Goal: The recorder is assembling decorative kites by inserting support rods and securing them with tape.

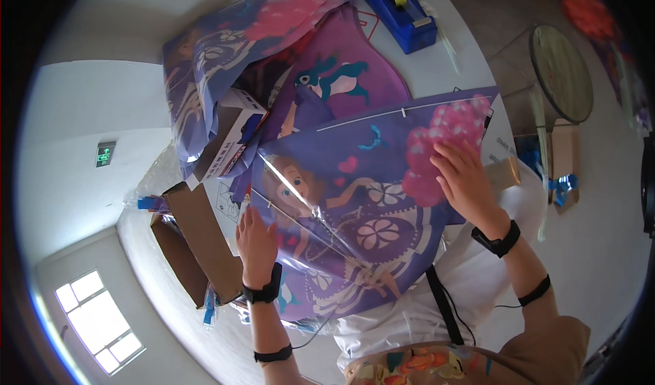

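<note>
A purple kite printed with a cartoon girl in a frilled dress and pink balloons lies across the table edge and my lap. Thin rods with small white clips run along it. My right hand rests flat on its balloon print, fingers stretched. Beside the kite's left edge is my left hand, fingers extended upward; whether it touches the edge is hard to tell. Beyond lies another purple kite sheet with a blue animal print. A stack of folded kites sits at the far left.
A blue tape dispenser with yellow tape stands at the back. A printed carton is tucked by the folded kites. An open cardboard box stands left. To the right are a round-topped stool, thin pale rods and another cardboard box.
</note>
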Demonstrator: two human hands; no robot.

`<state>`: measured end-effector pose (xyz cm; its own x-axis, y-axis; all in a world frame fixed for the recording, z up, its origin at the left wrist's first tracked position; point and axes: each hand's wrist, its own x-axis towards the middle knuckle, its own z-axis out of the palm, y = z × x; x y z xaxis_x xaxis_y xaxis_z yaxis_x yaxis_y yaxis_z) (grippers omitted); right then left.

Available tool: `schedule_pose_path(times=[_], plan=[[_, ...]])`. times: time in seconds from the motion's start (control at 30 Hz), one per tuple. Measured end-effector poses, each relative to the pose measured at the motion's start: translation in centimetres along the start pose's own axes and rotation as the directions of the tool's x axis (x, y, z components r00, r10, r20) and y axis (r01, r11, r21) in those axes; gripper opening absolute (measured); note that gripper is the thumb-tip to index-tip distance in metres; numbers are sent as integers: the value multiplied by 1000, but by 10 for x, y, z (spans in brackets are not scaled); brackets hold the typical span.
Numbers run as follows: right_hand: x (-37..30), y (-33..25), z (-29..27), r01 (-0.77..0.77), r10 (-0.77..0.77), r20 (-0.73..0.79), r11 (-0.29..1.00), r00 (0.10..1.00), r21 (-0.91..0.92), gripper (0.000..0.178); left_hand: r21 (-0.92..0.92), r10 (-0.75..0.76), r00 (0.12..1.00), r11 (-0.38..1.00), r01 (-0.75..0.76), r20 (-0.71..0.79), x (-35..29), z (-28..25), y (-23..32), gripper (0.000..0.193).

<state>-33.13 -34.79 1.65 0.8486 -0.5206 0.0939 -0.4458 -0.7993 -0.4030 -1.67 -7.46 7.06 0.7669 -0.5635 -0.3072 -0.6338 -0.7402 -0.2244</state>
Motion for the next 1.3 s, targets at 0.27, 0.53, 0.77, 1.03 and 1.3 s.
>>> schedule_pose_path(times=[0.27,0.53,0.77,1.03,1.3], plan=[[1,-4,-4,5,-5,21,1000,1000,12,33,-303,538,789,730,-612,-297,53,-36,132,48],[30,18,-6,-83,138,-208,964,968,253,31,-210,405,842,844,-494,-355,57,-3,162,56],[86,39,15,-133,267,-267,891,926,433,18,-108,350,843,899,-425,-408,60,6,169,55],[94,43,27,-102,207,-305,940,929,327,9,-104,358,833,893,-437,-421,58,7,170,55],[94,39,26,-74,156,-303,961,940,265,10,-153,348,846,886,-438,-404,55,7,165,56]])
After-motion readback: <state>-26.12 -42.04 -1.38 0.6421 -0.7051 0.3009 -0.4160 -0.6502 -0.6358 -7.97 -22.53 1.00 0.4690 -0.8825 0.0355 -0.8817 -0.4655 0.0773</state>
